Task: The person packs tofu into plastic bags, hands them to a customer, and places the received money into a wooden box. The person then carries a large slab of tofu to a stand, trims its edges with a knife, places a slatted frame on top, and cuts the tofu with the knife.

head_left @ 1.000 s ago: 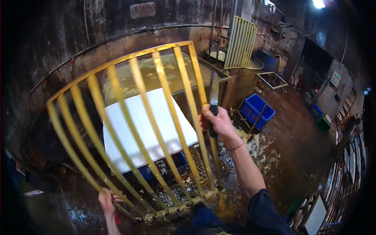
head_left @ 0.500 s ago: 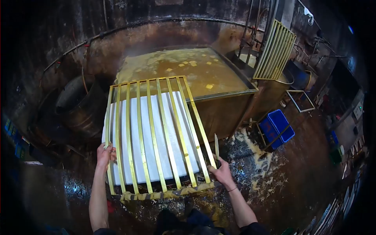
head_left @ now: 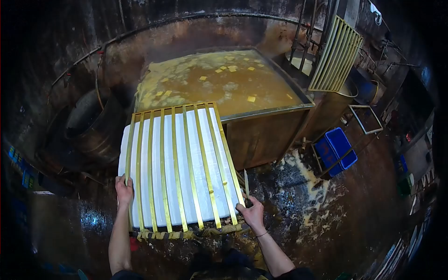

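A yellow slatted rack lies over a large white slab that resembles tofu, its bars running away from me. My left hand has its fingers closed around the rack's left outer bar. At the near right side, my right hand is closed, with the thumb at the rack's right bar. A thin upright blade, apparently a knife, rises from that same hand; its handle is mostly hidden by the fingers. Cloth wrapping runs along the near edge below the slab.
Beyond the slab stands a big square vat of brownish liquid with yellow squares floating in it. Another slatted rack leans at the back right. A blue crate and a pale frame are at right; dark barrels stand left.
The rack has shifted left and nearer to me, and now lines up more squarely over the white slab. Both hands have moved with it, and the camera view has shifted slightly.
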`<state>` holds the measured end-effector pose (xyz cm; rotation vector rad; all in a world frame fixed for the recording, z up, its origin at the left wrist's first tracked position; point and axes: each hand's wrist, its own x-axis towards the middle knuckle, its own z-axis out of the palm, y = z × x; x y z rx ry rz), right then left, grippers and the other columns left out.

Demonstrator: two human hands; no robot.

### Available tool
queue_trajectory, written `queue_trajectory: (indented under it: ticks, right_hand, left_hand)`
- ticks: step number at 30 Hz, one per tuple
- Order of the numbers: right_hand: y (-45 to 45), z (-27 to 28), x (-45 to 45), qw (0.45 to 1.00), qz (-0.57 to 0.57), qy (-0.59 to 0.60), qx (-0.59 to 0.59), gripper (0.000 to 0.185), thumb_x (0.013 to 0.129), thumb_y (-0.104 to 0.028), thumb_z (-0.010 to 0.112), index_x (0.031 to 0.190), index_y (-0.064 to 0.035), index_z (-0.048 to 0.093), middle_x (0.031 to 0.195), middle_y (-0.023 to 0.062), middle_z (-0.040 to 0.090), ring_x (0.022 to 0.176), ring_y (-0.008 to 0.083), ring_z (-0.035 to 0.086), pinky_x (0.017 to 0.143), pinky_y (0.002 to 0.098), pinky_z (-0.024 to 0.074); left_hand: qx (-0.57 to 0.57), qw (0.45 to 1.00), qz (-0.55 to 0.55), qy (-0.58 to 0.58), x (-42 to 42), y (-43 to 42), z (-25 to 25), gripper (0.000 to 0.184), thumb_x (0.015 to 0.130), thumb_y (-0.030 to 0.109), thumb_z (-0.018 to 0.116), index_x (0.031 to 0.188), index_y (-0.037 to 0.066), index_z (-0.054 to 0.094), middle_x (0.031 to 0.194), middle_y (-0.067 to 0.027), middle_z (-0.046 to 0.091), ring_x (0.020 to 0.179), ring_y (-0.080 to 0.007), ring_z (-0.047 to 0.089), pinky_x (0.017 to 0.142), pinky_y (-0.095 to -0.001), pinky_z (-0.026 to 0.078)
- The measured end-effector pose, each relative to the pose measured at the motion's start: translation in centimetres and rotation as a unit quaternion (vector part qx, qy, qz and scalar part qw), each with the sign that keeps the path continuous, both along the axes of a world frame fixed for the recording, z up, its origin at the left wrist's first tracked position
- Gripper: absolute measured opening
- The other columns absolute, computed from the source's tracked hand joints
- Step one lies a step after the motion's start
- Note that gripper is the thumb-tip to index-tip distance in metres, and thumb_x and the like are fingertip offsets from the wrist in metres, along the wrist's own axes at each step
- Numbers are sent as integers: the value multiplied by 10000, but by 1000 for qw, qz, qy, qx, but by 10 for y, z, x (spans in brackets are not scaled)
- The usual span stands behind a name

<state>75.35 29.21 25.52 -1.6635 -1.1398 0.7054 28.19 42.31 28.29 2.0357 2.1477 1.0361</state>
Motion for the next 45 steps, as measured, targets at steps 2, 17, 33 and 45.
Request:
queue_trajectory:
  ticks: [2,17,33,45]
  right_hand:
    - [5,-2,1,1000,5,19,17,410,663,-141,717,1043,5,664,929,137,695,842,164,651,788,289,483]
    - [8,-1,0,999,-5,41,-26,461,653,-226,713,1061,-19,662,984,193,661,892,284,654,807,353,490]
    - [9,3,1,993,22,102,-52,458,677,-137,717,1112,-16,642,772,24,648,686,74,565,645,254,480]
    - [16,-19,4,966,64,248,-15,405,735,26,671,1126,61,573,939,78,658,779,123,611,692,253,496]
  left_hand:
    - [9,1000,4,-6,3,5,-1,229,835,66,551,1039,-10,621,868,-196,512,845,-352,522,771,-435,440]
    - [16,999,23,-19,17,0,2,209,858,64,528,1033,-15,611,882,-187,500,851,-345,522,780,-430,430]
    - [-15,992,123,34,25,-53,13,430,803,204,630,1100,-100,563,1109,-219,509,1066,-357,456,948,-418,376]
    - [-38,757,257,-599,42,-208,-11,235,900,198,581,1085,57,547,987,-41,593,814,-117,548,624,-290,523]
